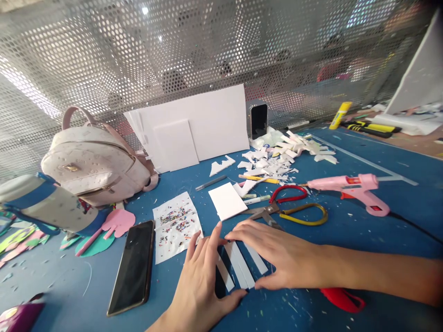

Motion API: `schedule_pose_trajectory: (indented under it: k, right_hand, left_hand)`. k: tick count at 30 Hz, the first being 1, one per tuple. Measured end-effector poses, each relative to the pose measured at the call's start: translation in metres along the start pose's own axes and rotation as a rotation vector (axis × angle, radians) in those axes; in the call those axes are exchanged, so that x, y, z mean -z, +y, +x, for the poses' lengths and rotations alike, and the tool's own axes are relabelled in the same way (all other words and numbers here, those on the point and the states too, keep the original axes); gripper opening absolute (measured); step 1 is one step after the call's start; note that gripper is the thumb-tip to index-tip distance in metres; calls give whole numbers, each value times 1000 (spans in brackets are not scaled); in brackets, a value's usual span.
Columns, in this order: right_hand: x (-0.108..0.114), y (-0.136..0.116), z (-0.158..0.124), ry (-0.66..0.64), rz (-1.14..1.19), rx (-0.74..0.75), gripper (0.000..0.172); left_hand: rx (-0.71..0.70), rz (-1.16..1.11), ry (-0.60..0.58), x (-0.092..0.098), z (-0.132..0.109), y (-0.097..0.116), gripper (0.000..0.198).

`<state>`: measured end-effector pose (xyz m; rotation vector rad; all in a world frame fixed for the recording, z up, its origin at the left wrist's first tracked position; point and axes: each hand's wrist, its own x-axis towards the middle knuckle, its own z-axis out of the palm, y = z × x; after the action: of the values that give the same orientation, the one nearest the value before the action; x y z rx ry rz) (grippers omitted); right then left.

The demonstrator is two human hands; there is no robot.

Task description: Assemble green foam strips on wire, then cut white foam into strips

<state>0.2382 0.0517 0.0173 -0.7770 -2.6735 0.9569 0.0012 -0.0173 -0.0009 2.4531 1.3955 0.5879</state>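
Several narrow white strips (pixel 238 265) lie side by side on the blue table between my hands. My left hand (pixel 202 276) is at their left, with fingers apart and its thumb near the strips' lower ends. From the right comes my right hand (pixel 277 256), its fingertips at the upper ends of the strips and its thumb by their lower ends. Both hands seem to touch the middle strips at their ends. Just beyond my fingers lie a white square piece (pixel 227 201) and scissors (pixel 270 210) with red and yellow handles.
A black phone (pixel 132 267) and a speckled paper sheet (pixel 177 226) lie left. A pink glue gun (pixel 356 189) lies right, with its cord. White scraps (pixel 277 157), a large white board (pixel 218 122), a backpack (pixel 93 161) and a bottle (pixel 51 203) stand or lie behind.
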Motion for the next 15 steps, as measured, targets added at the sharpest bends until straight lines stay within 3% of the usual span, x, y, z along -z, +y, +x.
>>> schedule_pose_trajectory:
  k: [15]
  right_hand:
    - [-2, -10, 1, 53, 41, -46, 87]
  left_hand:
    - [-9, -56, 29, -3, 1, -2, 122]
